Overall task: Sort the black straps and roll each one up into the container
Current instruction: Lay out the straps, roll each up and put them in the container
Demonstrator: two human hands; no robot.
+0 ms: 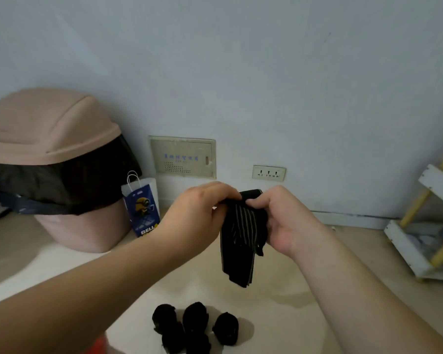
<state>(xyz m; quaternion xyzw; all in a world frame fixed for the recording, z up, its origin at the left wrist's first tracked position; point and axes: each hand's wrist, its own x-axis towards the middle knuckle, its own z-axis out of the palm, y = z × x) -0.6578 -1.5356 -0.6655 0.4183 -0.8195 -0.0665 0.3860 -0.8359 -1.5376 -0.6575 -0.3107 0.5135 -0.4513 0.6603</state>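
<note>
Starting on the far left, there's a pink swing-lid bin (62, 226) with a black liner hanging out of its rim, parked against the wall (241, 72). Just right of it a small blue paper bag (143, 213) stands on the floor (292, 302). Neither is in play.

Now the action: the left hand (192, 213) is up at mid-frame, fingers (223, 195) curled over the top edge of a bundle of black straps (241, 238), pinching it. Below, near the bottom edge, a cluster of rolled straps (195, 325) sits on the floor, tight dark lumps touching one another. That's finished work by the look of it, parked close so it's within reach. I can't pick out the container; there's only a red sliver (100, 344) at the near edge, and I can't tell what it is.

Back up to the bundle: it's held in the air between both hands, well above the floor, its length hanging straight down with pale stripes showing along it. That hang looks deliberate, letting the pieces fall apart so one can be picked out. The right hand (284, 221) has it from the other side, thumb and fingers clamped on the same top end, a dark loop poking up just above them. My read: this is sorting, with one strap about to be teased free for rolling.

Far right, a white and yellow rack (425, 221) stands by the wall, uninvolved.
</note>
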